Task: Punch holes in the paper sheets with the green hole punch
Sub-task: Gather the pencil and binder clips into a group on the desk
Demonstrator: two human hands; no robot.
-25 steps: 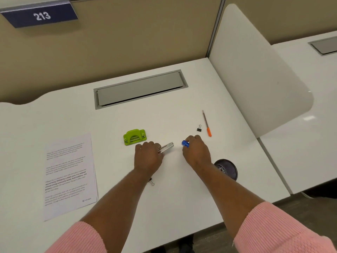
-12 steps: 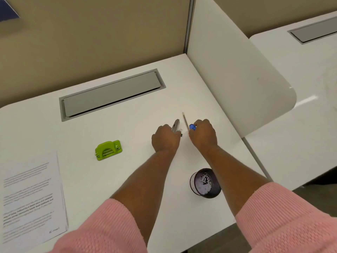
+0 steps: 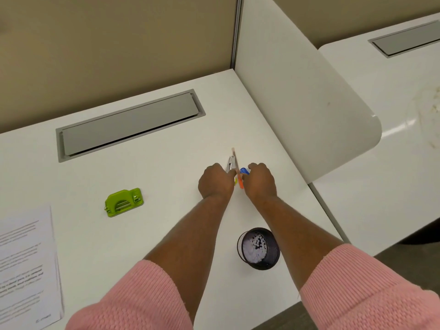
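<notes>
**Hands: occupied with small stationery; punching not begun**

Left hand (image 3: 215, 181) closed around a metal stapler (image 3: 231, 163); right hand (image 3: 259, 181) closed on a blue item (image 3: 243, 171), an orange-tipped pen (image 3: 238, 173) between them. Green hole punch (image 3: 123, 202): well left of the left hand, flat on the desk (image 3: 166, 163), untouched, lever down. Paper sheets (image 3: 25, 267): farther left and nearer the body, stacked, printed, seemingly unpunched. All punching remains.
</notes>
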